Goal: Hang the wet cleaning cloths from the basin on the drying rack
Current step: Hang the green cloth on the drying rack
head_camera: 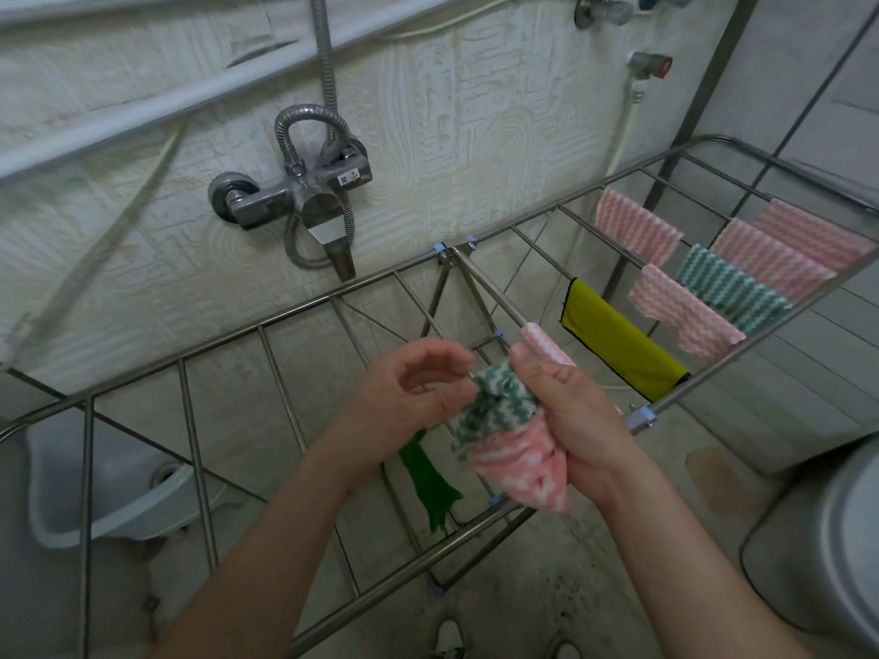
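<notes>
Over the middle of the steel drying rack [266,321], my right hand [575,411] grips a bunch of wet cloths: a pink-and-white one [523,468] and a green-and-white one [490,401]. My left hand [414,397] pinches an edge of the green-and-white cloth with curled fingers. A dark green cloth [428,482] dangles below the left hand. On the rack's right wing hang a yellow cloth [618,340], several pink-striped cloths [685,311] and a green-striped cloth [727,287]. The basin is not clearly in view.
A wall tap with a shower hose [309,192] is mounted behind the rack. A grey floor fixture [109,487] lies at lower left under the rack's bare left wing. A grey round container [827,549] stands at right. My shoes [449,639] show below.
</notes>
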Action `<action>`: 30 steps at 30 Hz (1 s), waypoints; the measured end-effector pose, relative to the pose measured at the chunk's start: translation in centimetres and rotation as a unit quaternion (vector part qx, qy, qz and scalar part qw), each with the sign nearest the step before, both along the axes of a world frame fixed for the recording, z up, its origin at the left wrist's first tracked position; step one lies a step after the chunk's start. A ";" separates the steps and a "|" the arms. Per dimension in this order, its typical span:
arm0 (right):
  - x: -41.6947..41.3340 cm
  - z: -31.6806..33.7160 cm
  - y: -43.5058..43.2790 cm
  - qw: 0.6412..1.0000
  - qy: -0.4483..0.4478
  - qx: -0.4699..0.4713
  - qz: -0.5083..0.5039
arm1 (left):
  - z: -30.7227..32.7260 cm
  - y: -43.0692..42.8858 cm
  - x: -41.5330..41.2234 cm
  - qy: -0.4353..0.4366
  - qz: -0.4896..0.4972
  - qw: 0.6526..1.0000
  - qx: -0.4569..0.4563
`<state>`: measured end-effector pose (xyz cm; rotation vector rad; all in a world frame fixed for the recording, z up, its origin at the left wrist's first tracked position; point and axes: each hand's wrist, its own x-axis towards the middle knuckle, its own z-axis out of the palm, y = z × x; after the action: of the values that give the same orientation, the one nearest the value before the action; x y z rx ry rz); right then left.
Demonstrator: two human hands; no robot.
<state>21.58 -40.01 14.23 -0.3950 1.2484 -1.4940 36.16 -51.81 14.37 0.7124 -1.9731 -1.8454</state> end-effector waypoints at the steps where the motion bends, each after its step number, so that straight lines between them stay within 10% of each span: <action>1: 0.0 -0.2 -0.1 1.000 0.011 -0.005 0.003 | 0.2 0.4 -0.5 0.017 0.004 1.000 -0.006; 14: -0.8 0.2 0.7 0.972 0.221 -0.002 0.084 | 1.8 1.9 -2.3 -0.093 -0.011 0.992 -0.082; 21: -0.2 0.5 1.5 0.699 0.687 0.137 0.145 | 2.0 0.3 -2.3 -0.241 -0.050 0.921 -0.301; 25: -0.3 0.1 1.6 0.651 0.738 0.141 0.109 | 1.9 0.3 -3.0 -0.254 -0.003 0.886 -0.389; 30: -0.5 -0.5 1.9 0.625 0.766 0.126 0.081 | 0.3 0.7 -4.1 -0.136 0.191 0.966 -0.106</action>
<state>21.09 -38.15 13.75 -1.7508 2.5380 -0.4851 32.02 -51.12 14.64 1.2308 -1.9784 -1.3456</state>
